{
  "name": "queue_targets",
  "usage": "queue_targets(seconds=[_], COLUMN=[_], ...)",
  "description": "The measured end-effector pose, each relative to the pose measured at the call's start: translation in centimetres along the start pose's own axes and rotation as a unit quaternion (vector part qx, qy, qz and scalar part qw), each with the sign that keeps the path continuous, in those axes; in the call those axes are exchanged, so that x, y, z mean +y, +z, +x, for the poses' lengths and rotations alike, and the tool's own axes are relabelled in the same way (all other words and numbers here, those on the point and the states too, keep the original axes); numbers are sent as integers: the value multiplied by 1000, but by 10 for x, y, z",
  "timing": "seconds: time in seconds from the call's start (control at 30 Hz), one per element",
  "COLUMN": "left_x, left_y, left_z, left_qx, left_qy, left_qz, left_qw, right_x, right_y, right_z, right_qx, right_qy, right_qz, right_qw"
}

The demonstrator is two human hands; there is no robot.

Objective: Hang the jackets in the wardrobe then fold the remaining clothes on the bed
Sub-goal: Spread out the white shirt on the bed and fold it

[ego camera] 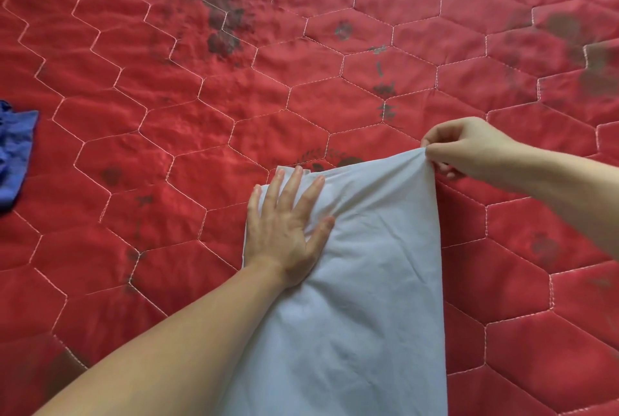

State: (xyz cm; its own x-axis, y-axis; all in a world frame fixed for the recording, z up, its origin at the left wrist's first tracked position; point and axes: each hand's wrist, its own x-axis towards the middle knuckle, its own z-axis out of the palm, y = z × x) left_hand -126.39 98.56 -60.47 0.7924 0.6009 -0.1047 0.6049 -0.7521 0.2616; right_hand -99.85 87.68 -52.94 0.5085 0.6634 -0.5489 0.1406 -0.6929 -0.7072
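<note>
1. A pale blue-white cloth lies on the bed, running from the near edge of the view away toward the middle of the red quilted cover; it is folded into a long strip, narrow at the far end.
2. The left hand lies flat on the cloth's left side, palm down, its fingers straight and spread, pressing the fabric onto the bed; the fingertips reach the cloth's far left corner.
3. The right hand comes in from the right edge of the view and pinches the cloth's far right corner between thumb and curled fingers, lifting that corner slightly off the bed so the fabric pulls into creases toward it.
4. The quilt shows pale hexagon stitching and dark printed or stained patches farther off.
5. At the far left edge of the view, well apart from the cloth, a blue garment lies crumpled on the bed, partly cut off.
</note>
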Motion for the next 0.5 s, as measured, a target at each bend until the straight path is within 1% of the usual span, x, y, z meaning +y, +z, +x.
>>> queue_targets(seconds=[0.07,0.1,0.17,0.23,0.27,0.3,0.33,0.37,0.4,0.43,0.47,0.5], left_x=[0,-1,-2,-2,-2,-2,-2,-3,-3,-3,-2,-2], left_y=[1,2,3,4,4,4,4,4,5,5,4,3], left_z=[0,0,0,1,1,1,1,0,1,0,0,0], left_qx=[10,14,19,25,26,26,28,29,28,24,18,11], left_qy=[2,3,3,4,4,6,7,7,5,2,-3,-8], left_qz=[-6,-10,-14,-16,-18,-18,-17,-16,-16,-16,-12,-5], left_qw=[1000,1000,1000,1000,1000,999,999,999,999,1000,1000,1000], right_x=[-1,-1,-4,-9,-11,-11,-11,-11,-11,-9,-6,-1], right_y=[-1,-2,-4,-4,-3,0,4,12,22,36,52,69], right_z=[5,9,14,20,22,23,22,18,9,-5,-23,-42], right_qx=[-68,-88,-104,-103,-84,-47,15,96,180,229,238,220], right_qy=[24,23,25,33,36,27,5,-34,-91,-151,-208,-261], right_qz=[39,52,73,74,56,17,-46,-120,-172,-195,-210,-240], right_qw=[997,994,992,991,994,998,999,988,964,942,925,909])
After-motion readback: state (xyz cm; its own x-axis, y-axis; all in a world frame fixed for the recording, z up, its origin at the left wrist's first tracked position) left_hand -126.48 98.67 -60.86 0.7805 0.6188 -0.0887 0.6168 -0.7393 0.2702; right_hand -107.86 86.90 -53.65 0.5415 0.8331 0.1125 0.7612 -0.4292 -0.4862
